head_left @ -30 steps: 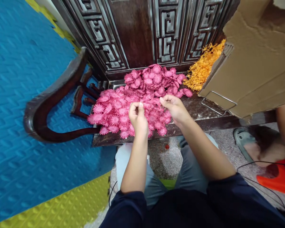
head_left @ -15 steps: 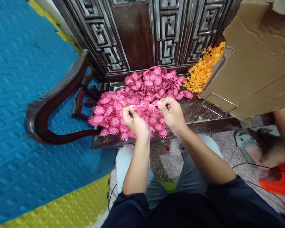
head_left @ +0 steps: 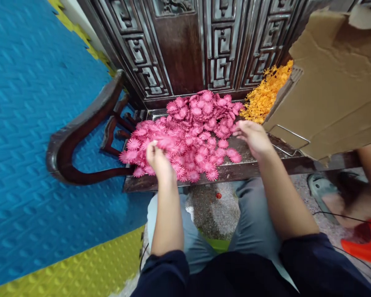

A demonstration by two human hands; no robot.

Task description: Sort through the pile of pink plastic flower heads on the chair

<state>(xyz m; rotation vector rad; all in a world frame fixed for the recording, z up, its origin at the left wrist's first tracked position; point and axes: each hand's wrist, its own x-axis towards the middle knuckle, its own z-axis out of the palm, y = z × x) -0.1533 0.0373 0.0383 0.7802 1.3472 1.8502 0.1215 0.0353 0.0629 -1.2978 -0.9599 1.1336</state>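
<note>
The left hand pinches a blurred flower; the right hand hangs part-open. A big heap lies on the tabletop; how much is done is unclear.

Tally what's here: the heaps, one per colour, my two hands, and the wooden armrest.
Pink heap: 1
Orange heap: 1
Hands: 2, left hand and right hand
Armrest: 1
Total: 5

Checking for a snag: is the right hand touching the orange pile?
Cannot tell: in the head view, the right hand meets the lower edge of the orange pile in outline, but depth is unclear.
</note>
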